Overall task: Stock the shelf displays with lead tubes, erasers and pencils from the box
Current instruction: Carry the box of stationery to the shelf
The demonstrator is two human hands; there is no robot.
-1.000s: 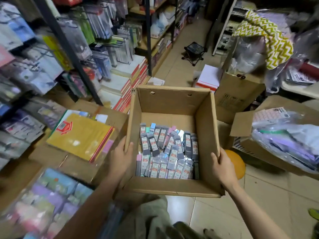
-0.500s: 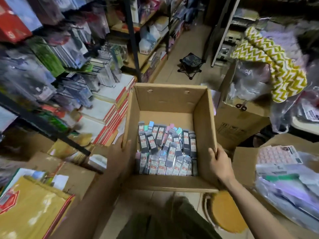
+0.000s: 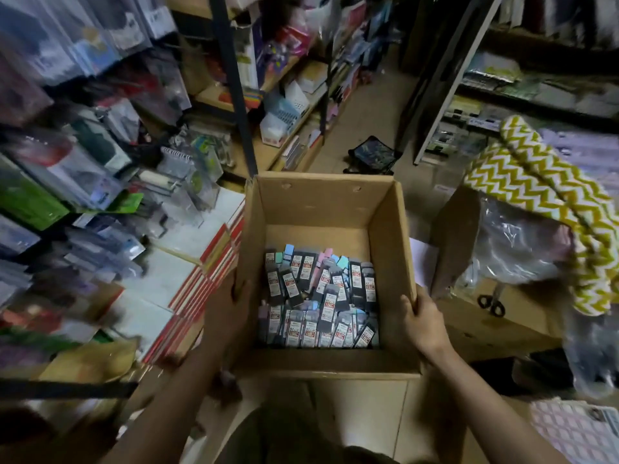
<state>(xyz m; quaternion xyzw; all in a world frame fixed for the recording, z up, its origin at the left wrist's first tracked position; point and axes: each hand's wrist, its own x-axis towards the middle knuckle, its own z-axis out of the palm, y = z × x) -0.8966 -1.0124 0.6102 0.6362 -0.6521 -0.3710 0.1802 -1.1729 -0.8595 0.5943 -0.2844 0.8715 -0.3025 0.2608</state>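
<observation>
An open brown cardboard box (image 3: pixel 321 209) is held up between both hands in the middle of the head view, above a tiled floor. The left hand (image 3: pixel 227 316) lies against the outside of the box's left wall, thumb hooked over the top edge and the fingers hidden behind the cardboard, so it grasps that wall. The right hand (image 3: pixel 423 324) grasps the right wall near its front corner, thumb over the rim and fingers wrapped on the outer face. On the bottom of the box, filling the half nearer the person, lies a loose heap of small dark flat lead tube packs with white and red labels (image 3: pixel 321 303), mixed with a few pastel blue, green and pink pieces at the far edge of the heap; whether those are erasers cannot be told. The far part of the box floor is bare cardboard. To the left stand metal shelves crowded with hanging plastic-wrapped stationery packets (image 3: pixel 83 155), blurred, and beneath them stacks of white notebooks with red spines (image 3: pixel 197 262), just beside the box's left wall. To the right sits another brown carton (image 3: pixel 485 316) with black-handled scissors (image 3: pixel 490 303) lying on it, and over clear plastic bags hangs a yellow-and-white zigzag cloth (image 3: pixel 542 202). Further back on the floor of the aisle rests a small dark folded stool (image 3: pixel 373 154)
</observation>
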